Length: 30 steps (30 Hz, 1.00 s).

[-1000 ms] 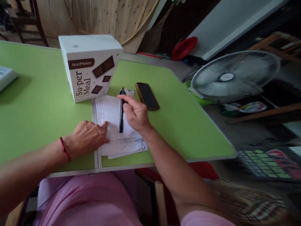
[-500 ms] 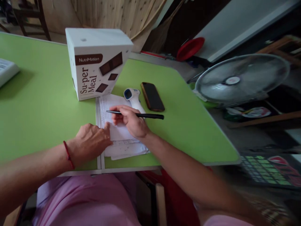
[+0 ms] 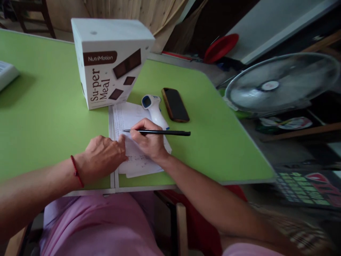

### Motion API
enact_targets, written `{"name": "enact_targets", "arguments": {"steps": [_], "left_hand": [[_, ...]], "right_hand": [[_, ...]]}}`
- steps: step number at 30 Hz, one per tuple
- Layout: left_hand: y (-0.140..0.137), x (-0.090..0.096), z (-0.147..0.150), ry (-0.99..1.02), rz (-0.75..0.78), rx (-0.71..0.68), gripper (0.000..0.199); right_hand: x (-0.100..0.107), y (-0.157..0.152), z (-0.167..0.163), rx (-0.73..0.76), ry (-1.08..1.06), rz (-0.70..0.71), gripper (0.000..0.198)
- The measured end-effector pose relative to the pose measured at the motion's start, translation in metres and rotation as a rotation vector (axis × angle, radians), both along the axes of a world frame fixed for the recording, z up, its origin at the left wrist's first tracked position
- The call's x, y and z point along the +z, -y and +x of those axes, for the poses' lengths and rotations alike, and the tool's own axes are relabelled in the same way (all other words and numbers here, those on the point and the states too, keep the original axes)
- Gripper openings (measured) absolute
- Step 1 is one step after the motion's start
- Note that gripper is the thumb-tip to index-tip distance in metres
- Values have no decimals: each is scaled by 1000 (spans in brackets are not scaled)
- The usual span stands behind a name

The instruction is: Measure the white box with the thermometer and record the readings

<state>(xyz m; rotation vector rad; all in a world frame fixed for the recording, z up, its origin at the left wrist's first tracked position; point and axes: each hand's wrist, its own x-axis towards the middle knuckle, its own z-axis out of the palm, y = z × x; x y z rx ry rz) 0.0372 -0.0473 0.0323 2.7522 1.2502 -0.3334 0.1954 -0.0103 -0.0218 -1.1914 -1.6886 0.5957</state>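
My right hand [image 3: 150, 142] is closed around a slim black pen [image 3: 170, 132], its tip pointing left at the sheets of paper [image 3: 128, 115]. Whether the tip touches the paper I cannot tell. Palm down, my left hand [image 3: 106, 153] lies over the left edge of the sheets, thumb and forefinger apart and the other fingers partly hidden. Small writing covers the sheets. Just beyond my right hand lies a white infrared thermometer [image 3: 157, 113], and a dark phone [image 3: 175, 105] in a brown-edged case is to its right.
A white "Su-per Meal" box [image 3: 112, 30] stands behind the papers on the green table [image 3: 53, 124]. A white object [image 3: 6, 76] sits at the far left. Beyond the table's right edge are a fan [image 3: 282, 85] and a red basin-like object [image 3: 221, 48].
The pen tip has shifted slightly down and right on the page, and my right fingers have drawn in around the pen. My left hand stays nearly in place. The view has shifted slightly.
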Motion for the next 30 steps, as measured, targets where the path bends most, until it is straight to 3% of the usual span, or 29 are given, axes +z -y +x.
{"name": "enact_targets", "arguments": {"steps": [30], "left_hand": [[-2,-1,0,5,23,9,52]], "right_hand": [[-1,-3,-1,51,80,-11,12]]}}
